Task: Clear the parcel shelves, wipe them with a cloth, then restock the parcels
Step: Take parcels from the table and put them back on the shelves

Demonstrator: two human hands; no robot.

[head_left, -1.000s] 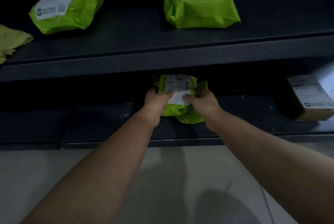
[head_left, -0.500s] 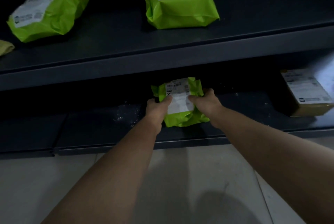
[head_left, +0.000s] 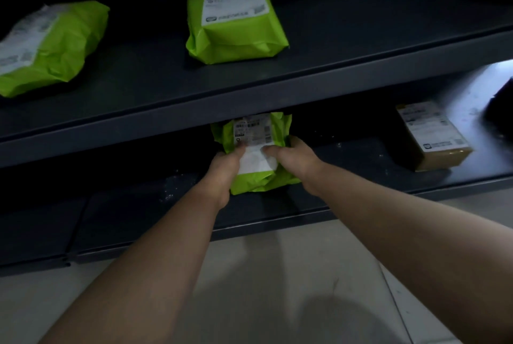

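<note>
A small green parcel (head_left: 256, 179) with a white label is held over the lower dark shelf (head_left: 277, 204), its top edge just under the upper shelf's lip. My left hand (head_left: 223, 167) grips its left side and my right hand (head_left: 294, 157) grips its right side, thumbs on the label. Two larger green parcels lie on the upper shelf (head_left: 305, 66): one in the middle (head_left: 236, 35) and one at the left (head_left: 52, 46). A brown cardboard box (head_left: 433, 138) with a label sits on the lower shelf at the right.
White specks of dust dot the lower shelf to the left of my hands. A pale floor (head_left: 263, 288) lies below the shelf's front edge. A dark object (head_left: 499, 104) stands at the far right beside the box.
The view has shifted, so the yellow cloth at the far left has left the frame. The small green parcel stays held in both hands over the lower shelf, tilted slightly more upright.
</note>
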